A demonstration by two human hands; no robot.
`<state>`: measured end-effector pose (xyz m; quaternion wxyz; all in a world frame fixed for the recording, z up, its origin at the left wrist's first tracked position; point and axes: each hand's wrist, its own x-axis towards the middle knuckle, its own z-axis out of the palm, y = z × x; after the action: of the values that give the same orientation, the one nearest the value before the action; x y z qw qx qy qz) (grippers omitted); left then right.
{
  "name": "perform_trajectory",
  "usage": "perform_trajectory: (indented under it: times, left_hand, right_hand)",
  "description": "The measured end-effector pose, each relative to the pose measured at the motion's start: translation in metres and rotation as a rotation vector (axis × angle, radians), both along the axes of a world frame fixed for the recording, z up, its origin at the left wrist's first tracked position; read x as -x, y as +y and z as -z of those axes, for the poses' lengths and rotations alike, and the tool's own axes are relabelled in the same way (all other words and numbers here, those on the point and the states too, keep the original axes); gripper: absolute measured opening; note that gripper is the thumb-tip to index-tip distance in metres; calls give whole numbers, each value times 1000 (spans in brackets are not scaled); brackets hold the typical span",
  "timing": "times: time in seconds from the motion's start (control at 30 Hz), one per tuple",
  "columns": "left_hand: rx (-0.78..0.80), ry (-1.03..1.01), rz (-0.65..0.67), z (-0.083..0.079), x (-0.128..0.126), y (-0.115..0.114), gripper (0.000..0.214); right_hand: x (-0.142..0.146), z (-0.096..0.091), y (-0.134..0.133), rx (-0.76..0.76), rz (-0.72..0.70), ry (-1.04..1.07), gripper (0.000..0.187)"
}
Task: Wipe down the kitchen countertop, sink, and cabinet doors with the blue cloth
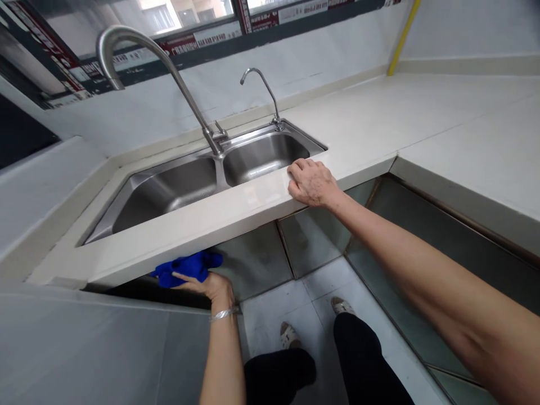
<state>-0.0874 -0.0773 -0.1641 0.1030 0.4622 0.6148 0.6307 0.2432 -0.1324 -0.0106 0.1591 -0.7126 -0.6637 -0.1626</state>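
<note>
My left hand [206, 284] holds a bunched blue cloth [185, 268] just under the front edge of the counter, at the top of the cabinet front. Part of the cloth goes out of sight beneath the counter's lip. A silvery bracelet [225, 313] circles the left wrist. On the counter's front strip rests my right hand [311, 183], its fingers curled over the top beside the sink's right bowl. The fingertips are partly hidden, and no object shows in that hand. Behind both hands lies the steel double sink [220, 173].
A tall curved faucet [169, 67] and a small thin tap [265, 84] rise behind the sink. Greenish cabinet doors [257, 259] run below the pale counter [422, 112]. A grey panel [105, 343] stands at lower left. My feet are on light floor tiles [291, 304].
</note>
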Motion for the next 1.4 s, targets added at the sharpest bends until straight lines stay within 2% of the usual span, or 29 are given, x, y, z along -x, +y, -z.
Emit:
perform_trajectory:
  times: [0.1,0.17,0.3,0.5,0.63,0.73,0.83,1.0,1.17,1.4]
  left_hand:
    - [-15,-51,-133,9,-7,-17,83]
    - [-51,-5,-106,7,-14,-25,87]
    - [-156,185,-17,-2,-25,-33,76]
    - [-209,394,-9,-2,-19,-39,69]
    - [-161,580,99,-6,-32,-45,57]
    - [-90,676,101,-13,-47,-49,54]
    - [-24,704,84,-22,-55,-51,53]
    - [56,786,144,-31,-76,-56,46]
    - [81,841,203,-34,-106,-60,42]
    - [87,915,323,-43,-127,-68,43]
  right_hand:
    - [1,0,0,-5,5,5,36]
    - [1,0,-1,-1,11,14,36]
    - [1,0,-1,-1,7,35,37]
    - [1,3,1,2,7,48,40]
    - [0,5,2,-2,6,63,42]
    - [0,5,3,9,10,61,44]
    - [1,3,3,10,3,59,44]
    - [1,2,3,-9,12,69,40]
    - [3,0,0,-29,11,100,36]
    - [7,-3,-1,-25,25,110,35]
